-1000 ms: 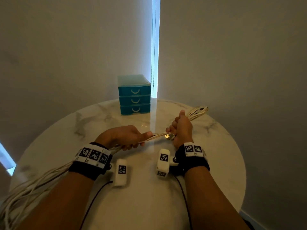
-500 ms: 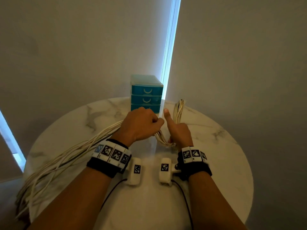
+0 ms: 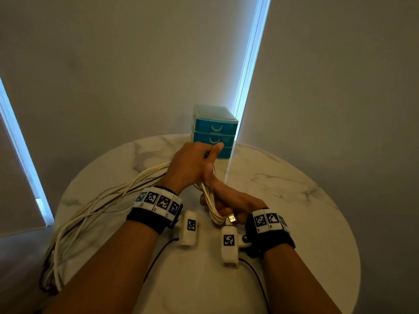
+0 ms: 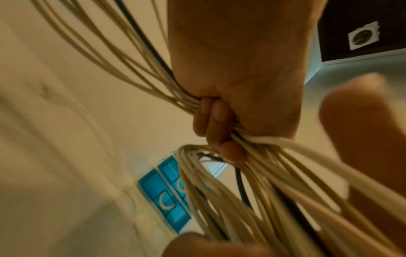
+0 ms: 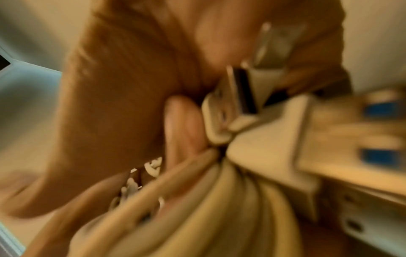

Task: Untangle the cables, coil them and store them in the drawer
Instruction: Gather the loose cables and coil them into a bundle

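The right hand [image 3: 229, 201] lay palm-up, fingers curled round the near end of a coil of cream-white cables [image 3: 209, 200], with a silver USB plug [image 3: 231, 218] poking out by the wrist. Just beyond it, towards the small blue plastic drawer unit [image 3: 214, 130], the left hand [image 3: 192, 166] was fisted over the far end of the same coil, fingers [image 4: 216, 121] wrapped tight round the strands. The coil's long axis ran from the right hand straight towards the drawer unit, and the left hand was the nearer to it, its thumb seeming almost to reach the closed lowest drawer. From the left fist the uncoiled cables [image 3: 95, 214] trailed away from the drawer unit, across the round white marble tabletop [image 3: 294, 200] and over its edge. So the next loop probably had to come from that loose side.
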